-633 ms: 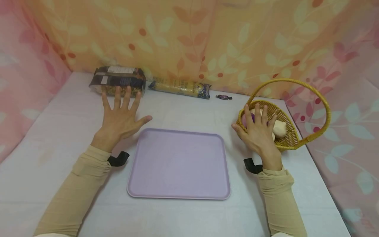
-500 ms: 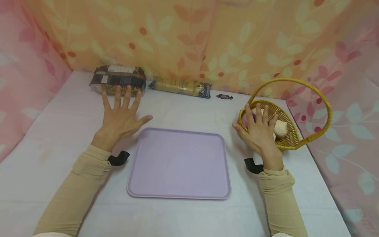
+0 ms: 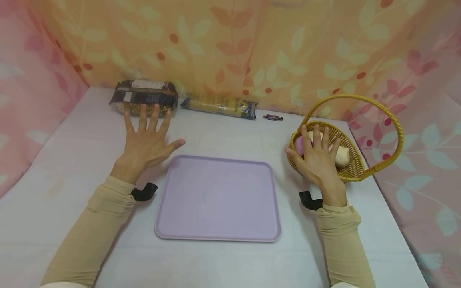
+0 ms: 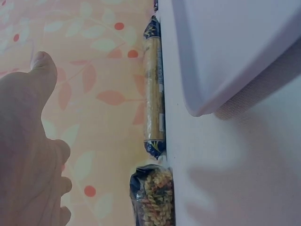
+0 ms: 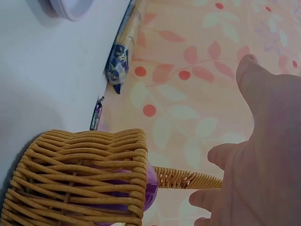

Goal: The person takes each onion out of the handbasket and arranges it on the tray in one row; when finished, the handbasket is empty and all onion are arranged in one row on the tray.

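My left hand (image 3: 145,147) is spread flat above the table, fingers straight, holding nothing. Beyond its fingertips lies a bag of spiral pasta (image 3: 144,96), dark with a clear window; the twists show in the left wrist view (image 4: 159,195). On the right, my right hand (image 3: 318,162) hovers with spread fingers over the near left side of a yellow wicker basket (image 3: 354,160), and it grips nothing. Inside the basket are a purple item (image 3: 299,146) and pale rounded items (image 3: 342,157), partly hidden by that hand. Between both hands a lilac tray (image 3: 219,200) lies on the table.
Along the back lies a long yellow packet of noodles or spaghetti (image 3: 219,106), with a small purple wrapped candy (image 3: 273,117) to its right. Patterned cloth (image 3: 230,48) hangs behind and at both sides. The basket's tall handle (image 3: 400,136) arches up and leans right.
My right hand has shifted slightly to the right over the basket, and more of the purple item shows. My left hand stays in place.
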Demonstrator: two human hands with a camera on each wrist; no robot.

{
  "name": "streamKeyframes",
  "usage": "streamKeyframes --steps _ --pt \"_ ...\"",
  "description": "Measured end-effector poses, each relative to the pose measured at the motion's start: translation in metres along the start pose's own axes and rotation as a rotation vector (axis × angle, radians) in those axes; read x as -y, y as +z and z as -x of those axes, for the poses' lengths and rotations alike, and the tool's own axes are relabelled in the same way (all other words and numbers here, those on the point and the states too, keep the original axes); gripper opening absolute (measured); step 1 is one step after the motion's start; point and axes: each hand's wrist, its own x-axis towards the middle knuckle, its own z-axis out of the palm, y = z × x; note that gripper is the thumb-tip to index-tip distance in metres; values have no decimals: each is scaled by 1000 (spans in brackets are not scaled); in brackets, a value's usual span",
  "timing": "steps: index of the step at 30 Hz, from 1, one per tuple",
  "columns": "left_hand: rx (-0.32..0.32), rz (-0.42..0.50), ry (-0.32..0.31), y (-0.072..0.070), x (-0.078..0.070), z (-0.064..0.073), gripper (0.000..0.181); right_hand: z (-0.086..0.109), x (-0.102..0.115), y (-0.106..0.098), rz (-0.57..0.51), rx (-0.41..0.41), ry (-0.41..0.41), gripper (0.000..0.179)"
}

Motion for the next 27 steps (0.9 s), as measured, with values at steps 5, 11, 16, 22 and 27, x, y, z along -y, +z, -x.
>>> streamKeyframes --steps 5,11,16,22,27 --pt "6 18 1 -1 -1 -1 93 1 -1 -4 -14 11 10 87" --pt "107 180 -1 0 1 -4 73 0 -7 -10 -43 -15 51 82" --pt "243 404 50 10 11 -7 41 3 -21 -22 -53 -67 125 77" --pt "353 534 89 20 14 -12 31 12 -46 -38 -65 4 255 76" --pt "385 575 108 23 13 -12 25 16 -63 -39 -72 157 335 80"
